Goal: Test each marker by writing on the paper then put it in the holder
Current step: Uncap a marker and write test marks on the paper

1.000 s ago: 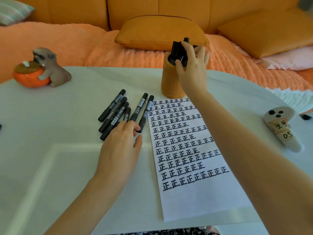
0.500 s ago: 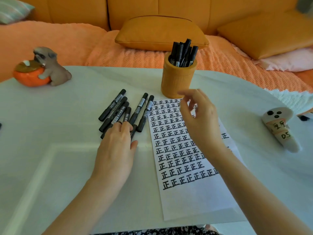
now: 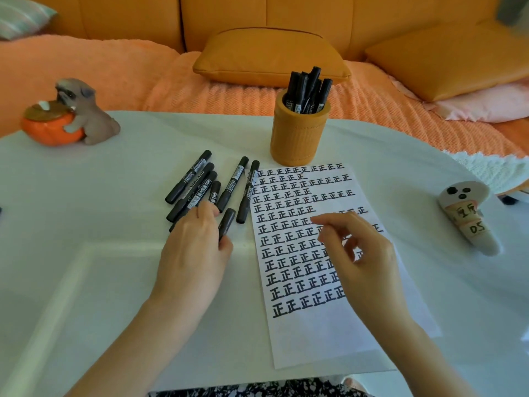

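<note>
A white paper [image 3: 329,339] covered with rows of black written characters lies on the white table [image 3: 100,282]. Behind it stands an orange cylindrical holder [image 3: 297,138] with several black markers [image 3: 307,87] upright inside. Left of the paper, several loose black markers [image 3: 189,177] lie in a bunch. My left hand [image 3: 191,259] rests at the bunch's near end, fingers and thumb closed on one black marker [image 3: 227,220] that sticks out beside the thumb. My right hand [image 3: 363,259] hovers over the middle of the paper, fingers loosely curled and apart, holding nothing.
A grey dog figurine hugging an orange bowl [image 3: 68,116] sits at the table's far left. A white ghost-shaped object with taped labels [image 3: 469,219] lies at the right. An orange sofa with cushions [image 3: 269,53] runs behind the table.
My right hand left the holder and came back toward me over the paper. My left hand closed on a marker at the near end of the bunch and drew it slightly out.
</note>
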Tool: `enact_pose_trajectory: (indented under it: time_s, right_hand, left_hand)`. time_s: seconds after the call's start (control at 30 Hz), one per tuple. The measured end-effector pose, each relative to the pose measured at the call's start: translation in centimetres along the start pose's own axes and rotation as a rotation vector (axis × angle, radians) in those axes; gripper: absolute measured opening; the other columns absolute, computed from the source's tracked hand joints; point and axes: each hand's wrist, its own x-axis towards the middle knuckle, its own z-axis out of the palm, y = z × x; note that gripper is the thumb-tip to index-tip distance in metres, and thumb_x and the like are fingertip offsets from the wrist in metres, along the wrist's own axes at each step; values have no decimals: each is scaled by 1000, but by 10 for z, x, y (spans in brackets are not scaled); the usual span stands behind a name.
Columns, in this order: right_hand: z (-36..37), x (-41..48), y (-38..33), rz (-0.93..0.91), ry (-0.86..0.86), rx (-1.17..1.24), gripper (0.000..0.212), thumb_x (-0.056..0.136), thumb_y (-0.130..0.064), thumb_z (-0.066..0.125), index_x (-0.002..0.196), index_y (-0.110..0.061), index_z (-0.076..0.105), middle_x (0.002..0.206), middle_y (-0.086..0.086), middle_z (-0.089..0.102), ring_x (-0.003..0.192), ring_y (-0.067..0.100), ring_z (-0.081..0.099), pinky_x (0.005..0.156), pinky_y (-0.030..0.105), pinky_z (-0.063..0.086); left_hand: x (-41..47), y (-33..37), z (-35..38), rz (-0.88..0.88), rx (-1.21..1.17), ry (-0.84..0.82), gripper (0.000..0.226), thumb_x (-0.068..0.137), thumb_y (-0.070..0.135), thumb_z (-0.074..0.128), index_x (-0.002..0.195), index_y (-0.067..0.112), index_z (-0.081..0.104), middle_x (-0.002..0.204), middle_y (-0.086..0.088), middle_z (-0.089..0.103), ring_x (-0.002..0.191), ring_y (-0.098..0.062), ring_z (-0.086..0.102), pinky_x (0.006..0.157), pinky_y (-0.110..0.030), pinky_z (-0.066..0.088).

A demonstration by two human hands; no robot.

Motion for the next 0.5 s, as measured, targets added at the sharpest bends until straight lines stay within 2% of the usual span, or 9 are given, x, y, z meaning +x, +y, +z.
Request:
enact_pose_trajectory:
  time_s: [0.13,0.2,0.23,0.33,0.4,0.5]
  right_hand:
    - [4,-3,-2,166,-63,83,22,92,-13,58,92,-32,67,75,-3,63,61,21,49,53,26,39]
    - [8,-2,-3,255,-121,155,11,91,-24,59,94,-31,67,70,-3,63,58,22,49,55,30,40]
    - [10,-1,-5,298,-164,207,12,89,-33,59,97,-29,67,67,-4,63,55,14,49,55,28,40]
    - [19,1,-7,410,-293,379,40,76,-49,56,105,-23,66,62,-3,58,51,2,46,53,17,37]
    - [23,2,-9,441,-321,469,44,75,-47,57,106,-17,65,60,3,53,48,4,41,48,15,33]
    - [25,4,-11,425,-298,530,37,79,-39,58,101,-11,68,57,3,47,46,5,38,46,15,30]
  left_hand:
    - [0,5,-9,0,-76,38,24,84,16,63,107,12,55,92,2,58,82,-15,52,68,-21,34]
    - [-4,11,-12,47,-103,32,19,83,19,65,100,16,58,88,8,56,81,-11,50,66,-19,34]
    - [-7,14,-12,78,-98,26,17,82,21,66,97,18,59,87,10,57,82,-10,49,65,-18,34]
    - [-14,21,-11,175,-93,15,17,79,24,68,94,22,61,85,13,60,83,-9,50,61,-16,32]
    - [-15,25,-9,234,-146,-13,18,77,26,69,93,25,61,83,16,58,80,-3,48,60,-11,35]
    - [-16,27,-6,295,-203,-72,18,78,34,62,95,29,58,86,21,54,83,1,46,68,-7,38]
